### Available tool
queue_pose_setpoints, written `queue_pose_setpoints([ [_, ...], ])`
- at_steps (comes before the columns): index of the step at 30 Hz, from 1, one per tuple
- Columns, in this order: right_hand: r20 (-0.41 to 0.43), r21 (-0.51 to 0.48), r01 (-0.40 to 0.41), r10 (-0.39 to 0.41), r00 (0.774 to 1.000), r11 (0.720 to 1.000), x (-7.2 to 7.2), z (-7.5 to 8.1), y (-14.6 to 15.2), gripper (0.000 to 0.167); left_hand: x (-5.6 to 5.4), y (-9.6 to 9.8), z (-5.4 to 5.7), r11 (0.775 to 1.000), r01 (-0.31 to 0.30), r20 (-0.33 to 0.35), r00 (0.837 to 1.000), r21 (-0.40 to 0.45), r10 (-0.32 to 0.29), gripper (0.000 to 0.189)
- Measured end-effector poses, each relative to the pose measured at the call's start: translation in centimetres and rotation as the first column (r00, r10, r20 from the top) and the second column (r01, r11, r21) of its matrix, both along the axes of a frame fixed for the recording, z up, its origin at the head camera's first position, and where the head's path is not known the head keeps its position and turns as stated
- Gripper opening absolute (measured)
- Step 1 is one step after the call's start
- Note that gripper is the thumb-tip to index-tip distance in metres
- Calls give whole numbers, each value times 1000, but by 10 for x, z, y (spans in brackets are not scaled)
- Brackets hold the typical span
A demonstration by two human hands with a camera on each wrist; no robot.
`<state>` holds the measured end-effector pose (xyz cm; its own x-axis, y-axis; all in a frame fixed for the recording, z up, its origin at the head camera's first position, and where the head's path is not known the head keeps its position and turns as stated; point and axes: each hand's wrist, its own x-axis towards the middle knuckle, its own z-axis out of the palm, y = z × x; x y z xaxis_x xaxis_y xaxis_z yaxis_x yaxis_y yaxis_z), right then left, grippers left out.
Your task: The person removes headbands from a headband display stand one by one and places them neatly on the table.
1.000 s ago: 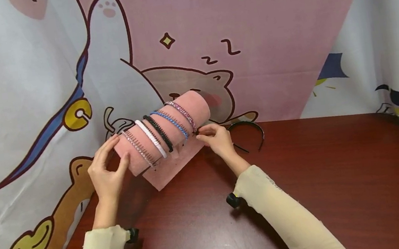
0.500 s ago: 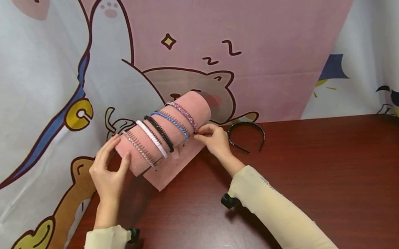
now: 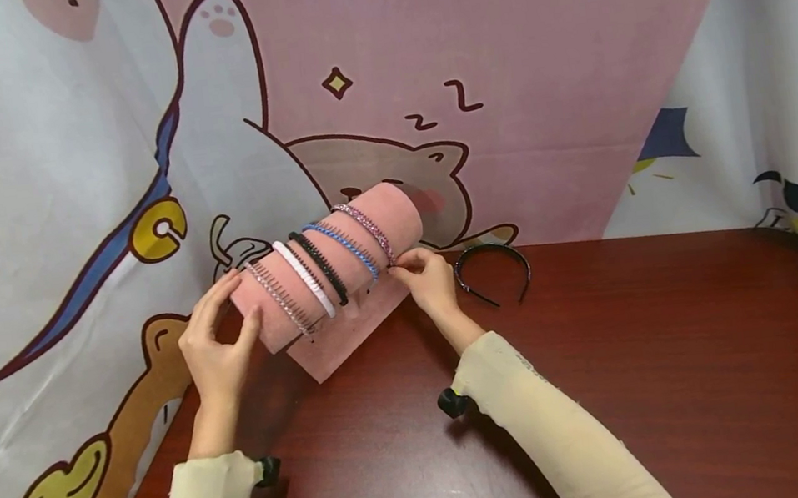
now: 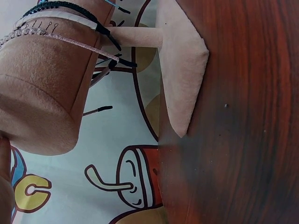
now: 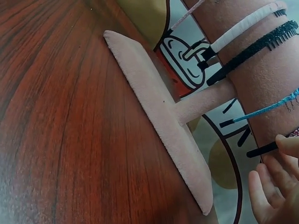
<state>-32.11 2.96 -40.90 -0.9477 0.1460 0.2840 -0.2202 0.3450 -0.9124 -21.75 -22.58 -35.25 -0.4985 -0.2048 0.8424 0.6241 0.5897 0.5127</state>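
A pink padded headband stand [image 3: 397, 211], a roll on a post and flat base, carries several headbands. From left to right in the head view come a pale beaded headband [image 3: 274, 295], a white headband [image 3: 302, 277], a black headband [image 3: 326, 269], a blue headband [image 3: 346, 247] and a pink glittery headband [image 3: 369, 226]. My left hand [image 3: 214, 349] holds the roll's left end, thumb in front and fingers above. With thumb and fingers, my right hand [image 3: 436, 284] pinches the glittery headband near its lower front end; its black tip [image 5: 261, 150] sticks out in the right wrist view.
Another black headband [image 3: 488, 247] lies on the dark wooden table [image 3: 656, 358], right of the stand. Behind the stand, a printed cartoon cloth [image 3: 538, 96] hangs close. The stand's base [image 4: 184, 70] rests near the table's back edge.
My right forearm has shifted slightly left and the right hand has drawn in closer to the glittery headband's end. The left hand stays on the roll.
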Motion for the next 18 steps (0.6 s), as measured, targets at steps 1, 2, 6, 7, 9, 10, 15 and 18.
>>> queue_pose_setpoints([
  [1,0,4,4,-4,1000,1000,0,0,0,17,0,0,0,1000,0,0,1000,0,0,38],
  [2,2,4,5,-5,1000,1000,1,0,-1,17,0,0,0,1000,0,1,1000,1,0,38],
  [6,0,13,20,-20,1000,1000,1,-1,-4,18,-1,-1,-2,1000,2,4,1000,6,-2,38],
  [7,-3,12,26,-26,1000,1000,1,-2,-4,19,-1,-1,-2,1000,1,4,1000,5,-1,38],
  [9,-9,13,41,-41,999,999,1,-2,-6,19,-1,-1,-2,1000,2,4,1000,5,-2,38],
  [10,-12,10,48,-48,999,999,1,-2,-6,19,-1,-1,-2,1000,2,5,1000,4,-3,38],
  [15,-54,15,90,-89,995,996,0,-4,-5,17,-2,-1,-3,1000,6,7,1000,7,-6,39],
  [18,-89,13,101,-100,991,995,-1,-4,-4,17,-2,-2,-3,1000,11,7,1000,9,-11,38],
])
